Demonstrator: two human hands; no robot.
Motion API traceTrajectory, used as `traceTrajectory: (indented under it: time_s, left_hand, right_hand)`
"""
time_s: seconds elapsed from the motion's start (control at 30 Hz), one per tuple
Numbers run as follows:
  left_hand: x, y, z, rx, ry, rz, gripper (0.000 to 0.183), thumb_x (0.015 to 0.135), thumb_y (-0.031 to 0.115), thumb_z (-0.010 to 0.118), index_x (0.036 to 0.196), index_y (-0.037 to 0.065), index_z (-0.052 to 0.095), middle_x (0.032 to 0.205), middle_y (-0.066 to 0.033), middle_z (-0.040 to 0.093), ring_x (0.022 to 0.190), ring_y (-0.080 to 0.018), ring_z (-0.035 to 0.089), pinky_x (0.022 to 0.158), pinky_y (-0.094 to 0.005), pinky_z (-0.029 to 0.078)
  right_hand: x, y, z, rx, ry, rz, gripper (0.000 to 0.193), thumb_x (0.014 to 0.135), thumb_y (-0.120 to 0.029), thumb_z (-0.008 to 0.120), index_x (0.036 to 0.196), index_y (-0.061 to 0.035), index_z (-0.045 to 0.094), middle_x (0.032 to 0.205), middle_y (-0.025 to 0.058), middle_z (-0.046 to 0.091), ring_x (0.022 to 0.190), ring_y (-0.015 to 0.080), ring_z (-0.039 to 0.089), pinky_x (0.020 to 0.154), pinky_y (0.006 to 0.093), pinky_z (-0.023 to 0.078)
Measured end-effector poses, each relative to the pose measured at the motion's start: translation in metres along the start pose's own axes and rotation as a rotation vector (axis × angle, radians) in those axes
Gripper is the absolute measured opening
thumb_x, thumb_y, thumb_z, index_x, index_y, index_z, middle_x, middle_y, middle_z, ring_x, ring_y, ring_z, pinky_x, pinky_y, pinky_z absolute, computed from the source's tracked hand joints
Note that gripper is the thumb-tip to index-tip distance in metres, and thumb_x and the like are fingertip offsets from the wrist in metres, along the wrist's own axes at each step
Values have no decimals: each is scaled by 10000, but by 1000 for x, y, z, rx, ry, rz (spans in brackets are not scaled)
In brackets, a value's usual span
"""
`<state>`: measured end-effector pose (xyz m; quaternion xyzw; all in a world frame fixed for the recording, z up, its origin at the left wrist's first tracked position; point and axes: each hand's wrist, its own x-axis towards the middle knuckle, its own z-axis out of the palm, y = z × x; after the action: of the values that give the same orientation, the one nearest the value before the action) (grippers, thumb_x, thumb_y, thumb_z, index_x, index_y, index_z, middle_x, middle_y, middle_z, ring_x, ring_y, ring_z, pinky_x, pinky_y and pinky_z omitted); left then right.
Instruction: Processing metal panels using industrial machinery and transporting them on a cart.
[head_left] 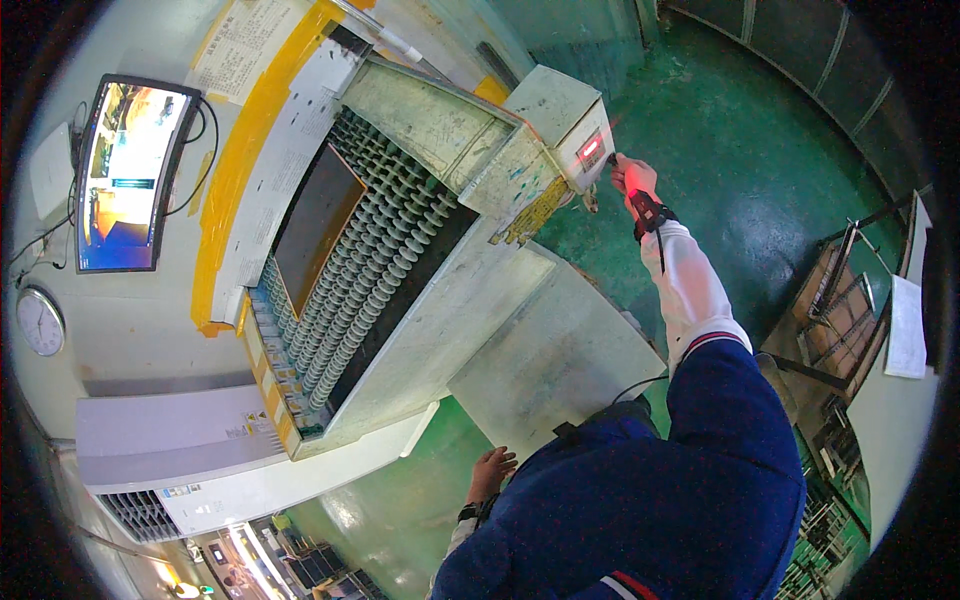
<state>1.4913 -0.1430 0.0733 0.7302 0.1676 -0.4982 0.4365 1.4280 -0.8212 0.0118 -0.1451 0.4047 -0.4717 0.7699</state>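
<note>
My right hand (636, 176) reaches far forward to a pale control box (556, 112) with a lit red display (590, 147). Its fingers are closed at a small dark knob-like part (612, 159) at the box's right edge; the fingers partly hide it. My left hand (492, 470) hangs low beside my body, holding nothing, its fingers loosely bent and apart. Left of the box is a conveyor with rows of grey roller wheels (375, 235). On those wheels rests a flat dark rectangular panel (318, 232) with a brownish edge.
A flat grey metal cover (555, 345) juts out below the conveyor's frame. On the left wall are a monitor (135, 175) and a round clock (41, 320). A white air conditioner (180, 435) stands lower left. A rack (840, 290) with dark bars stands on the right.
</note>
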Motion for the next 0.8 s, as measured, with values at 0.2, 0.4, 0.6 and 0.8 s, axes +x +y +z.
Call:
traceTrajectory:
  time_s: [0.2, 0.4, 0.6, 0.8]
  left_hand:
    - [1, -3, -3, -6, -23, 27, 459, 934, 246, 609, 1254, -63, 497, 1118, -230, 647, 936, -318, 671, 727, -353, 548]
    - [-2, 0, 1, 23, -16, 34, 446, 941, 243, 597, 1253, -63, 507, 1102, -219, 654, 933, -311, 672, 737, -348, 550]
    - [-5, 1, 5, 6, 1, 6, 439, 951, 250, 582, 1256, -58, 511, 1120, -212, 646, 937, -294, 667, 754, -352, 547]
    - [12, -18, -9, -35, -37, 27, 470, 962, 271, 569, 1290, -56, 489, 1136, -198, 633, 941, -284, 655, 748, -347, 534]
  right_hand:
    - [-2, 0, 1, -12, 8, 9, 153, 876, -84, 682, 874, -10, 548, 695, 26, 515, 524, 97, 469, 419, 228, 347]
    - [-6, -2, 6, -56, 76, 1, 158, 873, -91, 688, 888, -8, 554, 704, 36, 531, 532, 104, 483, 430, 231, 367]
    - [-4, 2, 1, -85, 55, -3, 164, 876, -105, 687, 893, -6, 558, 689, 28, 522, 520, 100, 469, 424, 234, 343]
    - [-2, 0, 3, -69, 77, 21, 155, 892, -125, 672, 872, -24, 555, 649, 11, 495, 480, 95, 427, 408, 238, 317]
